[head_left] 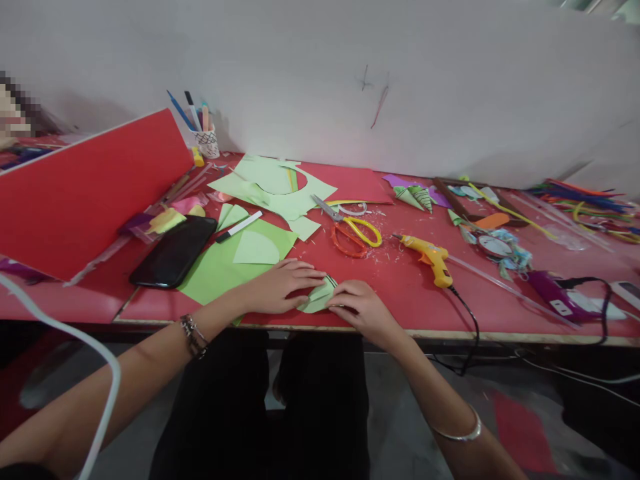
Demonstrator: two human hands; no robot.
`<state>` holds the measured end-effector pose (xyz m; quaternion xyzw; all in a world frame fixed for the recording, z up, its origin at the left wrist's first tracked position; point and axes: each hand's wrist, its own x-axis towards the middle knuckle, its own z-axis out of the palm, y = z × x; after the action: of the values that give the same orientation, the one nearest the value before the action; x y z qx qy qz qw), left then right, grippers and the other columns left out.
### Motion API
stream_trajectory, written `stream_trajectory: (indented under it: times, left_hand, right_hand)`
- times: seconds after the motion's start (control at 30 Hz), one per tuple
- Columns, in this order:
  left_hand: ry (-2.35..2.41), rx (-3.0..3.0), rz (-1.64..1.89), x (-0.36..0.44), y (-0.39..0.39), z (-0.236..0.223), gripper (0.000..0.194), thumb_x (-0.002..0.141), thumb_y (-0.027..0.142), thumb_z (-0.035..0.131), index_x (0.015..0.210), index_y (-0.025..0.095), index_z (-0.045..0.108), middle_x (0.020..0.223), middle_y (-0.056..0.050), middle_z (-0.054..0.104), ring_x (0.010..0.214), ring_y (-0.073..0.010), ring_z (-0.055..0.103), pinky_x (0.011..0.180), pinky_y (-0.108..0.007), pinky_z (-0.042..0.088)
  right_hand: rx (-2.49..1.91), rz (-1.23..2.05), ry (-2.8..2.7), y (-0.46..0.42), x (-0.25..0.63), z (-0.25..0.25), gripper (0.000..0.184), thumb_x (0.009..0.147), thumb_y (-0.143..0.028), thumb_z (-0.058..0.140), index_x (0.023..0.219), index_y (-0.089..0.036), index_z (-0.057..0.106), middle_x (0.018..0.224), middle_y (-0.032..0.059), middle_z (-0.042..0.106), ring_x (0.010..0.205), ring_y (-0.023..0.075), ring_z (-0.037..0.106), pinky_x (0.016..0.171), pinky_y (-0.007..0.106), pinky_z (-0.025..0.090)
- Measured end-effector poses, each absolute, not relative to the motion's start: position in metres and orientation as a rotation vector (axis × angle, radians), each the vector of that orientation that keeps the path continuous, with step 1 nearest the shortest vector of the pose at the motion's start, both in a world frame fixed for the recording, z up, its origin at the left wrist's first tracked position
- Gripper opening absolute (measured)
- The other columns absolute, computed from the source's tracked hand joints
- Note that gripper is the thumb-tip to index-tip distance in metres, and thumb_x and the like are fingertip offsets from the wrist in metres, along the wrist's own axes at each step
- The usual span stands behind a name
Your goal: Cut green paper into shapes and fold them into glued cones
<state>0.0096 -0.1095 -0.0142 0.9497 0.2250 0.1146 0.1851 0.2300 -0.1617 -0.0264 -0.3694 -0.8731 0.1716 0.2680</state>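
A: Where is the small pale green paper piece point(316, 299)?

B: On the person's side of the scissors point(343, 220), near the table edge, between the two hands. It has dark lines near its top.

A: And the fingers?

B: The right hand point(363, 308) has thumb and forefinger pinched together on the paper's right side. The left hand point(281, 288) lies low against the other side, fingers stretched out and close together — whether they grip or only press, I cannot tell.

A: What lies left of the scissors?

B: A bright green sheet point(213, 272) with a pale half-round piece point(256, 249) on it, then a capped marker point(239, 227), and farther left a black phone point(175, 252). Beyond the scissors, leftward, is a pale sheet point(313, 190) with a big rounded cut-out; their blades reach its edge.

A: To their right?

B: A yellow glue gun point(425, 257) on its side, apart from them, its cord trailing off the table. Farther back on that side sit small striped paper cones point(423, 198) — beside purple paper point(439, 197).
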Motion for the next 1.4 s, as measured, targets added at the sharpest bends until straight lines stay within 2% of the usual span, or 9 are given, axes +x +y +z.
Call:
stream_trajectory:
  times: [0.13, 0.27, 0.4, 0.53, 0.77, 0.93, 1.1, 1.3, 1.4]
  left_hand:
    - [0.641, 2.671, 0.473, 0.011, -0.113, -0.015, 0.029, 0.084, 0.025, 0.043, 0.109, 0.022, 0.057, 0.115, -0.005, 0.056, 0.107, -0.0194, 0.047, 0.094, -0.036, 0.033]
    - [0.553, 2.672, 0.5, 0.011, -0.105, -0.016, 0.027, 0.083, 0.018, 0.042, 0.101, 0.022, 0.062, 0.107, -0.005, 0.061, 0.097, -0.0169, 0.052, 0.087, -0.033, 0.038]
    - [0.471, 2.686, 0.461, 0.009, -0.099, -0.016, 0.025, 0.081, 0.021, 0.047, 0.102, 0.022, 0.061, 0.119, -0.004, 0.055, 0.108, -0.0191, 0.047, 0.093, -0.035, 0.036]
    - [0.507, 2.64, 0.433, 0.011, -0.102, -0.016, 0.025, 0.081, 0.024, 0.048, 0.104, 0.021, 0.058, 0.113, -0.005, 0.058, 0.103, -0.0179, 0.05, 0.09, -0.034, 0.038]
    - [0.477, 2.57, 0.457, 0.016, -0.104, -0.013, 0.012, 0.078, 0.021, 0.05, 0.085, 0.019, 0.06, 0.105, -0.005, 0.06, 0.096, -0.0163, 0.052, 0.086, -0.03, 0.039]
    - [0.513, 2.576, 0.435, 0.019, -0.104, -0.011, 0.022, 0.086, 0.028, 0.04, 0.081, 0.018, 0.059, 0.1, -0.006, 0.061, 0.094, -0.0165, 0.052, 0.085, -0.031, 0.037]
    - [0.628, 2.612, 0.451, 0.022, -0.111, -0.013, 0.031, 0.079, 0.042, 0.049, 0.064, 0.017, 0.057, 0.104, -0.005, 0.058, 0.094, -0.0183, 0.05, 0.085, -0.033, 0.036]
    - [0.6, 2.606, 0.426, 0.022, -0.111, -0.012, 0.029, 0.084, 0.038, 0.044, 0.07, 0.019, 0.061, 0.105, -0.005, 0.057, 0.096, -0.017, 0.048, 0.087, -0.033, 0.034]
    - [0.61, 2.625, 0.432, 0.021, -0.112, -0.013, 0.027, 0.082, 0.037, 0.047, 0.067, 0.018, 0.059, 0.106, -0.004, 0.056, 0.096, -0.0173, 0.048, 0.088, -0.033, 0.032]
  right_hand:
    - [-1.055, 0.489, -2.341, -0.157, 0.23, -0.027, 0.015, 0.083, -0.029, 0.051, 0.079, -0.019, 0.061, 0.083, 0.0035, 0.061, 0.078, 0.0146, 0.051, 0.073, 0.029, 0.037]
    - [-1.111, 0.539, -2.3, -0.155, 0.225, -0.026, 0.019, 0.081, -0.033, 0.052, 0.071, -0.017, 0.058, 0.075, 0.0035, 0.059, 0.072, 0.0139, 0.05, 0.069, 0.027, 0.037]
    - [-1.152, 0.628, -2.246, -0.153, 0.224, -0.021, 0.02, 0.083, -0.03, 0.05, 0.069, -0.017, 0.055, 0.071, 0.0024, 0.057, 0.068, 0.0125, 0.049, 0.065, 0.025, 0.036]
    - [-1.17, 0.682, -2.253, -0.15, 0.227, -0.019, 0.021, 0.083, -0.03, 0.048, 0.069, -0.016, 0.054, 0.071, 0.0017, 0.053, 0.065, 0.0112, 0.046, 0.061, 0.023, 0.035]
    - [-1.325, 0.568, -2.223, -0.151, 0.223, -0.024, 0.025, 0.081, -0.032, 0.051, 0.062, -0.016, 0.05, 0.063, -0.0015, 0.042, 0.059, 0.01, 0.041, 0.056, 0.022, 0.03]
    - [-1.38, 0.441, -2.253, -0.153, 0.219, -0.026, 0.02, 0.079, -0.029, 0.052, 0.064, -0.017, 0.05, 0.065, -0.0009, 0.044, 0.062, 0.0112, 0.042, 0.058, 0.023, 0.03]
    - [-1.399, 0.34, -2.279, -0.154, 0.217, -0.027, 0.019, 0.081, -0.028, 0.049, 0.065, -0.017, 0.05, 0.065, -0.0005, 0.045, 0.063, 0.0116, 0.042, 0.059, 0.023, 0.03]
    - [-1.425, 0.3, -2.294, -0.155, 0.216, -0.029, 0.02, 0.082, -0.03, 0.047, 0.067, -0.017, 0.05, 0.066, 0.0, 0.045, 0.064, 0.012, 0.042, 0.059, 0.024, 0.03]
    - [-1.42, 0.289, -2.297, -0.155, 0.217, -0.029, 0.02, 0.082, -0.031, 0.047, 0.068, -0.017, 0.05, 0.067, 0.0004, 0.046, 0.065, 0.0124, 0.043, 0.06, 0.024, 0.03]
